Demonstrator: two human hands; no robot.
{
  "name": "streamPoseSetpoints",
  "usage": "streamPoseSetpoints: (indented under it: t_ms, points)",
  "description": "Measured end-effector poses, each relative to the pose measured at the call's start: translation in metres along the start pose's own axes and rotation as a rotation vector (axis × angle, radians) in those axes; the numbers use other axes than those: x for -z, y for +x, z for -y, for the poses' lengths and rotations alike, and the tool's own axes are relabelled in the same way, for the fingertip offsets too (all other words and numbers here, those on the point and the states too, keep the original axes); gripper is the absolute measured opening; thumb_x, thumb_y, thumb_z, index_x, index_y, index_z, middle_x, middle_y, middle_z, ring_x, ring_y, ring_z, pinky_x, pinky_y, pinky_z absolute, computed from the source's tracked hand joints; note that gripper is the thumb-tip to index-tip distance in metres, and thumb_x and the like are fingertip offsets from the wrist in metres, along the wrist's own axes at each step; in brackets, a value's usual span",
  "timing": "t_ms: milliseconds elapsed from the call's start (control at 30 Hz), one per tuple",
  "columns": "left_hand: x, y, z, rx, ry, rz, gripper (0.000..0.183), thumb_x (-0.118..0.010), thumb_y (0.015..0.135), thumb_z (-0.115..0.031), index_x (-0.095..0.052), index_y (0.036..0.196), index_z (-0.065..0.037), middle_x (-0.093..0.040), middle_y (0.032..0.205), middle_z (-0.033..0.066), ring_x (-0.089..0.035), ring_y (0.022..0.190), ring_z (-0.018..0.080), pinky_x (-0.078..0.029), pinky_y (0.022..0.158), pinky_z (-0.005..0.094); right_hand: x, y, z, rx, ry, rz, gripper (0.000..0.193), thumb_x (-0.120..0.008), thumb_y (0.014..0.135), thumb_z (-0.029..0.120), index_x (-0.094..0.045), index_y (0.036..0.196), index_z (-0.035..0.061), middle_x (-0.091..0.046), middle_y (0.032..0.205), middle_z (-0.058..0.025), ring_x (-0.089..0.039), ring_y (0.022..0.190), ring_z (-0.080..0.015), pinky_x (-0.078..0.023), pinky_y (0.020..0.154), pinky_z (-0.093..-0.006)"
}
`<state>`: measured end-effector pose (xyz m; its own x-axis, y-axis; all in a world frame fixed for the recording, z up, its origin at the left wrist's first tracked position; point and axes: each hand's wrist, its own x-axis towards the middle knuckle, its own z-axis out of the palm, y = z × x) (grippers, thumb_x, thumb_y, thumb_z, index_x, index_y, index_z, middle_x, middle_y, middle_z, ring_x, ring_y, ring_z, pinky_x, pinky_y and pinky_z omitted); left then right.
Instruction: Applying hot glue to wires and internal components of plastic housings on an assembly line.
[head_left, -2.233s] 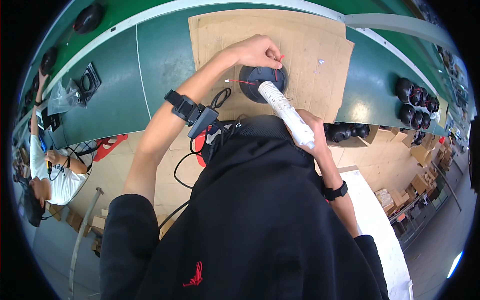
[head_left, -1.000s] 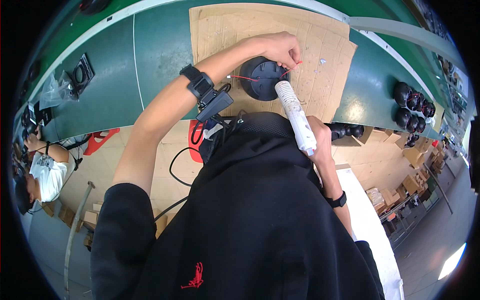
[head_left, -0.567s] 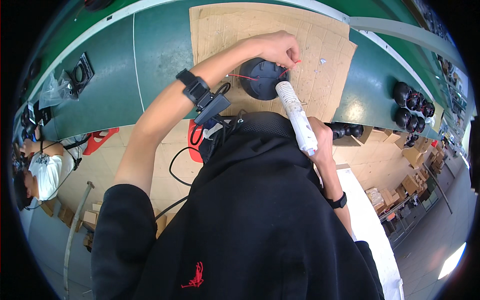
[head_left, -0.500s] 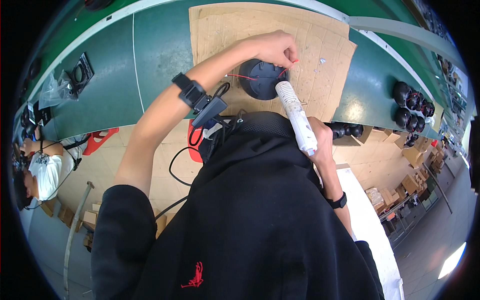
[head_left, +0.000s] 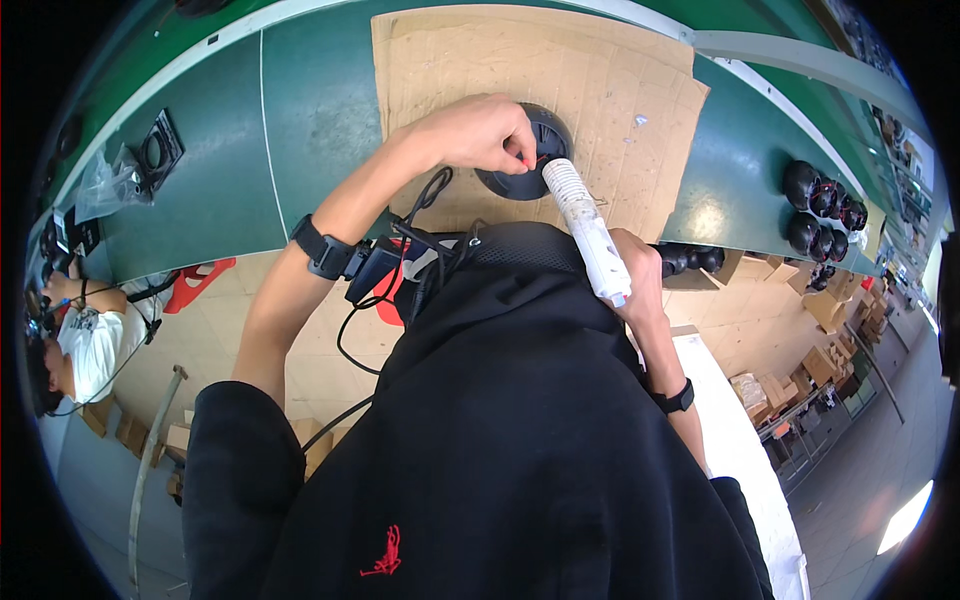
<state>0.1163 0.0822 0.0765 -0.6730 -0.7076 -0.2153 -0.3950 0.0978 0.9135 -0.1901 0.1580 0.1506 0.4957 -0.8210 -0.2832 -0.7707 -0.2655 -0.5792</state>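
Observation:
A round black plastic part (head_left: 548,125) lies on the brown cardboard sheet, with its ribbed side up. Over its left side reaches my left hand (head_left: 487,135), thumb and forefinger pinched on a thin red wire (head_left: 540,160). My right hand (head_left: 640,272) is wrapped round a white barrel-shaped hand tool (head_left: 603,262). This tool's ribbed front end sits at the part's lower right edge, close to the left fingertips. Whether it touches the wire I cannot tell. Its grip is hidden by the tool's body and my fingers.
The cardboard sheet (head_left: 640,80) covers the middle of the green workbench (head_left: 200,160). Several black round parts (head_left: 803,185) stand in rows at right. A clear plastic bag (head_left: 115,185) lies at left. Black cables (head_left: 345,350) hang by my left forearm. Another person (head_left: 90,350) sits far left.
My left hand has come down and left toward me, bringing the wire end close to the tool's ribbed tip. The right hand and its tool have barely moved.

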Motion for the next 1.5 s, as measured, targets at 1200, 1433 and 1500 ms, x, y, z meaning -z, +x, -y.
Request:
streamPoseSetpoints:
  t_ms: [1200, 1433, 1500]
  points:
    - [0.001, -0.019, 0.037, 0.428, -0.366, -0.094, 0.060, -0.069, 0.097, -0.038, -0.051, 0.148, -0.013, -0.067, 0.127, 0.0174, -0.070, 0.100, 0.0209, -0.059, 0.069, 0.0313, -0.023, -0.010, -0.017, 0.025, 0.123, -0.152, 0.013, -0.073, 0.087, 0.005, -0.071, 0.096, -0.0032, -0.071, 0.081, -0.0163, -0.072, 0.070, -0.0290, -0.054, 0.063, -0.0341]
    - [-0.004, -0.018, 0.044, 0.395, -0.429, -0.075, 0.068, -0.068, 0.097, -0.042, -0.043, 0.154, -0.014, -0.054, 0.146, 0.0199, -0.052, 0.135, 0.0321, -0.058, 0.091, 0.0384, -0.026, -0.013, -0.025, 0.078, 0.140, -0.187, 0.016, -0.076, 0.079, 0.010, -0.070, 0.089, -0.0005, -0.067, 0.076, -0.0181, -0.068, 0.067, -0.0370, -0.053, 0.058, -0.0383]
    - [-0.005, -0.018, 0.048, 0.362, -0.453, -0.046, 0.067, -0.067, 0.098, -0.039, -0.042, 0.155, -0.014, -0.052, 0.149, 0.0173, -0.052, 0.135, 0.0291, -0.054, 0.097, 0.0376, -0.029, -0.015, -0.031, 0.018, 0.242, -0.182, 0.017, -0.076, 0.079, 0.012, -0.070, 0.090, 0.0000, -0.067, 0.076, -0.0185, -0.068, 0.068, -0.0381, -0.054, 0.059, -0.0389]
